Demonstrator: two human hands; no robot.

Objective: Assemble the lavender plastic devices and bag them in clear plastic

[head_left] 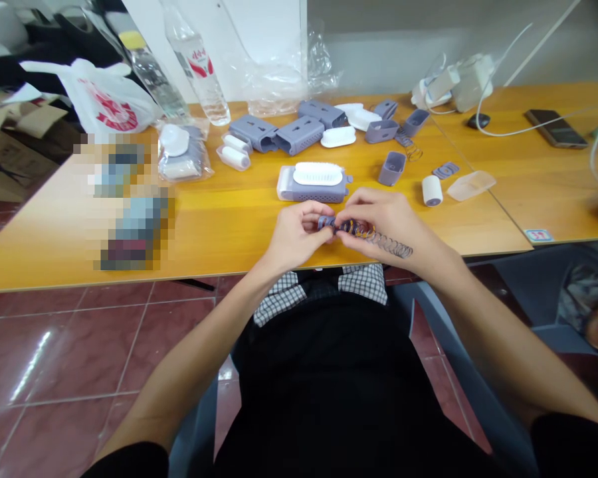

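Note:
My left hand (pixel 299 232) and my right hand (pixel 383 222) meet above the yellow wooden table (pixel 219 232). Between them, a long metal coil spring (pixel 391 245) runs out to the right. My left fingers pinch a small grey plastic piece (pixel 326 222) at its end, and my right fingers grip the coils. A grey perforated housing (pixel 313 192) with a white bristled brush top (pixel 317 174) lies just beyond my hands. Several grey housings (pixel 299 133), white rollers (pixel 432 190) and more small springs (pixel 413 153) lie farther back.
A second table (pixel 543 179) adjoins at the right, holding a phone (pixel 555 127), a white charger (pixel 458 83) and cables. A water bottle (pixel 197 66), plastic bags and pixelated objects (pixel 134 226) stand at the left and back. A red tiled floor (pixel 80 352) lies below the table edge.

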